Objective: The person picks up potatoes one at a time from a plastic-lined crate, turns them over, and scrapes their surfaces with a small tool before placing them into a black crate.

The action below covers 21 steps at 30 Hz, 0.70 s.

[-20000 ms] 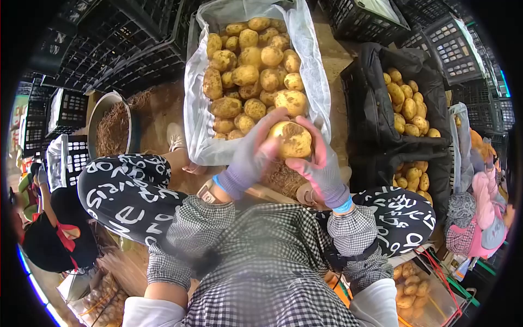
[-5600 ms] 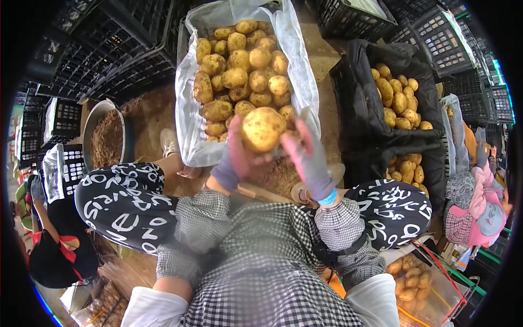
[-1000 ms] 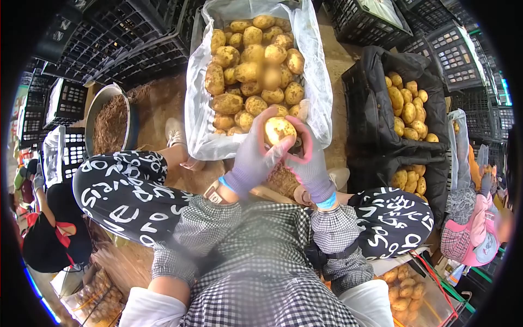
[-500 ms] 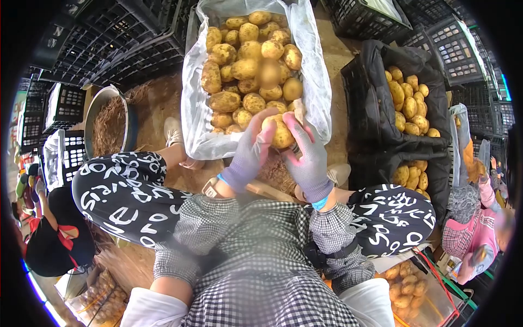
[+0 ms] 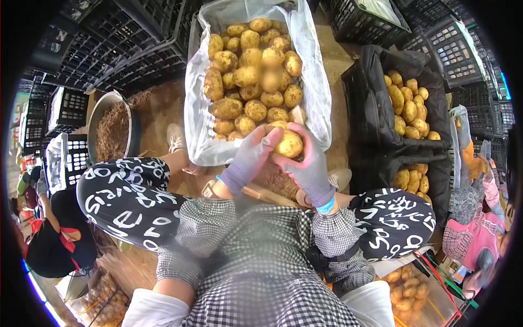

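Note:
Both my hands wear grey gloves with pinkish fingers, and between them is a yellow potato [image 5: 289,145] just above the near edge of a crate. My right hand [image 5: 309,170] wraps its fingers round the potato's right side and underside. From the left, my left hand [image 5: 246,162] presses its fingers and thumb against it. Part of another potato shows just behind the fingers. Directly ahead stands the crate, lined with a white plastic sheet [image 5: 197,109] and filled with several soil-marked potatoes [image 5: 226,108]. A small whitish piece [image 5: 297,115] lies at their right side.
To the right, black-lined crates [image 5: 370,101] hold more potatoes [image 5: 409,106]. A round tub [image 5: 131,128] of brown debris stands at left, near stacked black crates [image 5: 109,60]. Bagged potatoes [image 5: 406,289] sit behind me on the right. Other people [image 5: 474,234] are at both sides.
The potato has turned in my hands and moved slightly right and down in view. My right hand's fingers now wrap further round it. The whitish piece, earlier by my right fingertips, now shows apart from them.

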Each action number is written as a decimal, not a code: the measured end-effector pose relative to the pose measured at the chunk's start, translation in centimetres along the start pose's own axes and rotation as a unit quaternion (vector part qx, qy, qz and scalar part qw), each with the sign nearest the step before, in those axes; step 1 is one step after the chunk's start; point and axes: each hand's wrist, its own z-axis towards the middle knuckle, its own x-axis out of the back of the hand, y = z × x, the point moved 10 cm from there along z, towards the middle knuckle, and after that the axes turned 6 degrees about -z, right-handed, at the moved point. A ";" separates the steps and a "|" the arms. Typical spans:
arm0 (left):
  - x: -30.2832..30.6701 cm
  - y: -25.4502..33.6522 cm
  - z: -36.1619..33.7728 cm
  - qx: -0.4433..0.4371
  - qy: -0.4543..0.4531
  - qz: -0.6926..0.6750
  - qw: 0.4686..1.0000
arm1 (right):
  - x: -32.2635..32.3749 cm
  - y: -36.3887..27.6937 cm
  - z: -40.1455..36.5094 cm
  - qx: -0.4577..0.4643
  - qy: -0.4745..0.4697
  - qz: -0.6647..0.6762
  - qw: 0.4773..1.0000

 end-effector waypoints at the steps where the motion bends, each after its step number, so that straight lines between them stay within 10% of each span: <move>1: 0.6 -0.1 0.4 0.002 0.007 0.019 1.000 | 0.3 0.8 -0.2 -0.038 0.021 0.066 0.997; 7: 5.2 6.3 7.7 -0.082 0.166 0.133 0.974 | 7.4 0.4 -0.5 -0.094 0.162 0.181 0.966; 10: 8.3 5.9 14.0 -0.289 0.192 0.423 0.837 | 10.5 0.2 -1.9 -0.076 0.204 0.279 0.935; 12: 12.4 0.2 22.1 -0.163 0.075 0.523 0.833 | 16.1 -2.5 -4.4 -0.012 0.279 0.311 0.909; 15: 12.2 -1.8 23.0 -0.325 0.023 0.558 0.763 | 25.3 -11.4 -12.4 0.100 0.405 0.313 0.853; 21: 11.4 -1.3 25.3 -0.158 0.010 0.447 0.880 | 37.9 -26.6 -40.4 0.430 0.591 0.180 0.658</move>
